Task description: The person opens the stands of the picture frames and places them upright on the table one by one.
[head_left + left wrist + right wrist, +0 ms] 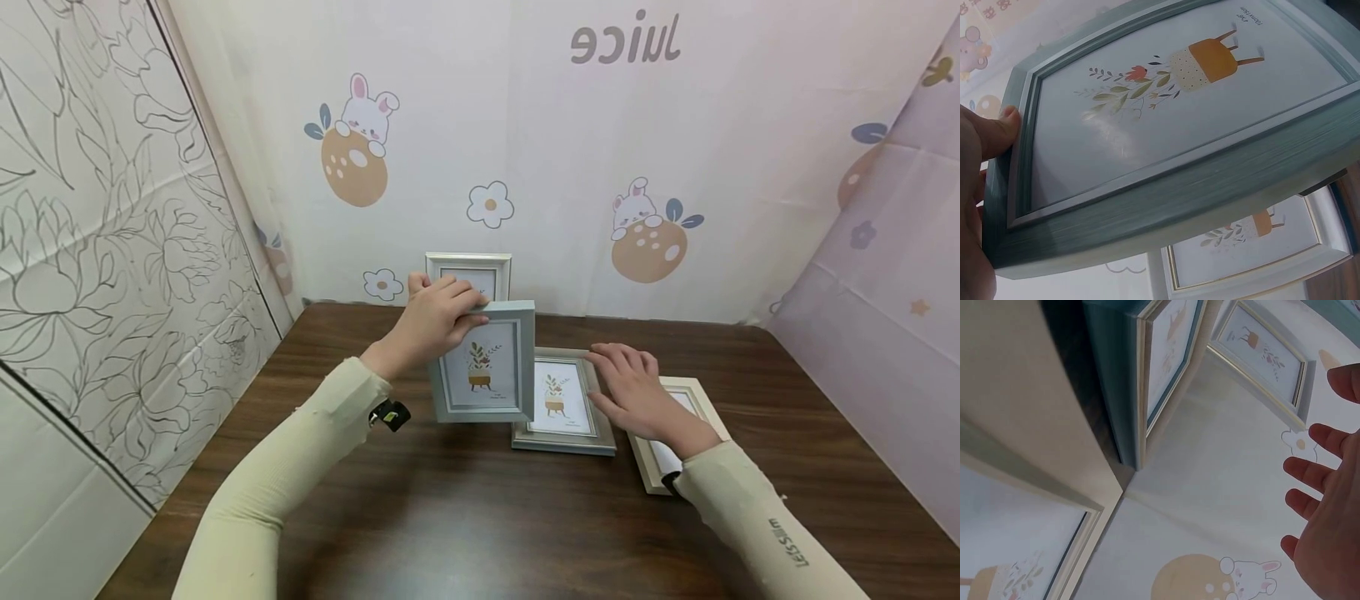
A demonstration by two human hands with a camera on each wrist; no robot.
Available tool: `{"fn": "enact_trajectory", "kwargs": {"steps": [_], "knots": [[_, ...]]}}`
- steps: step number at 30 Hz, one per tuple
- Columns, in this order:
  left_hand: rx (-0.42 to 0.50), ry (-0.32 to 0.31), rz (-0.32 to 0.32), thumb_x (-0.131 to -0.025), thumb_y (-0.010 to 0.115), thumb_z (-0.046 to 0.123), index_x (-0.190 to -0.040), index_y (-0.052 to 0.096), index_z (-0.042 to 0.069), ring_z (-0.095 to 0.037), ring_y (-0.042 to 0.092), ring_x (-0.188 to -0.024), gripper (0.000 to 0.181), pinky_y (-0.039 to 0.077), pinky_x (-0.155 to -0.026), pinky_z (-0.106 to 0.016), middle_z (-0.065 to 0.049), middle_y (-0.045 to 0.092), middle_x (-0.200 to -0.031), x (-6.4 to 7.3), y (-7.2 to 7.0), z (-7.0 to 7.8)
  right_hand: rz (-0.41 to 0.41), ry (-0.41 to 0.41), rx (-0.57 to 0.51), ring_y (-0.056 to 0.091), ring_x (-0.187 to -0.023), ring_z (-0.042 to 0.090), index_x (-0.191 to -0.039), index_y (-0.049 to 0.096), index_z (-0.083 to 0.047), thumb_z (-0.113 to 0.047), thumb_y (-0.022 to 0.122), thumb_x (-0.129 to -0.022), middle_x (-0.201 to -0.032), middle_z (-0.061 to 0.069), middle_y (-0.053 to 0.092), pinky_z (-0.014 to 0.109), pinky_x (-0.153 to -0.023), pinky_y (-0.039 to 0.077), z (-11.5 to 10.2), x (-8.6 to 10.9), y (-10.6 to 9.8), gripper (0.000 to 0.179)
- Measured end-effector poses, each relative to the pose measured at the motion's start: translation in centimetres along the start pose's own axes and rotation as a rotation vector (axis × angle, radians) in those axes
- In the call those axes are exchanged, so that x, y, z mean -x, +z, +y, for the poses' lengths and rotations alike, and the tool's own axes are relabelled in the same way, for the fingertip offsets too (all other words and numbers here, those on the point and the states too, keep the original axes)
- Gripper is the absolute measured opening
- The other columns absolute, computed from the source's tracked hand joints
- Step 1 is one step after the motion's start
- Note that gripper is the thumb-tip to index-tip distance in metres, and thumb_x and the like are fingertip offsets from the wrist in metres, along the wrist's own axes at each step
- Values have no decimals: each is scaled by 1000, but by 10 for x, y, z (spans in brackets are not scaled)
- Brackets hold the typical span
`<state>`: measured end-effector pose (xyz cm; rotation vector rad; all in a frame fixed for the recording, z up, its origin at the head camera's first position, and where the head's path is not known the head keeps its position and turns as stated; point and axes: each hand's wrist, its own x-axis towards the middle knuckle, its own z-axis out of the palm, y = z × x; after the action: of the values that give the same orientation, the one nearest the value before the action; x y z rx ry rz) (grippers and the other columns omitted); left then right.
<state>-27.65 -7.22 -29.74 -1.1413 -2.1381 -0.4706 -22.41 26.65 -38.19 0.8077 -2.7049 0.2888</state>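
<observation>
My left hand (435, 321) grips a blue-grey picture frame (527, 358) by its top left edge, thumb on the front. It is held upright and tilted slightly, with a printed potted plant showing behind the pane. In the left wrist view the thumb (1004, 128) presses the border of this frame (1166, 187). My right hand (630, 387) hovers with its fingers extended and spread, beside the right edge of a taupe picture frame (573, 447) that lies flat. Nothing sits in its fingers in the right wrist view, where the hand (1329, 506) shows at the right.
A white picture frame (468, 260) stands against the patterned backdrop (540, 150), partly hidden behind the blue-grey one. A cream picture frame (708, 406) lies at the right, partly under my right forearm. All rest on a dark wooden table (450, 517).
</observation>
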Motion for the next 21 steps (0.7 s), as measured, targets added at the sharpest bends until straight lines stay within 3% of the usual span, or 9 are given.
{"fn": "enact_trajectory", "kwargs": {"steps": [11,21], "knots": [[-15,-12,-51,-94,71,23,-102,73,12,-17,51,-85,14,21,-83,-50,2,69,-95,-3,1,2,22,14,19,27,-135,40,-142,44,-3,-32,57,-98,-145,21,37,62,-100,16,-20,-14,8,55],[-43,2,-48,-94,70,24,-103,73,12,-17,52,-84,15,26,-81,-46,1,69,-96,-6,3,3,150,-107,77,31,-132,40,-138,47,-4,-36,54,-97,-140,21,43,61,-98,20,-48,-31,21,53]]}}
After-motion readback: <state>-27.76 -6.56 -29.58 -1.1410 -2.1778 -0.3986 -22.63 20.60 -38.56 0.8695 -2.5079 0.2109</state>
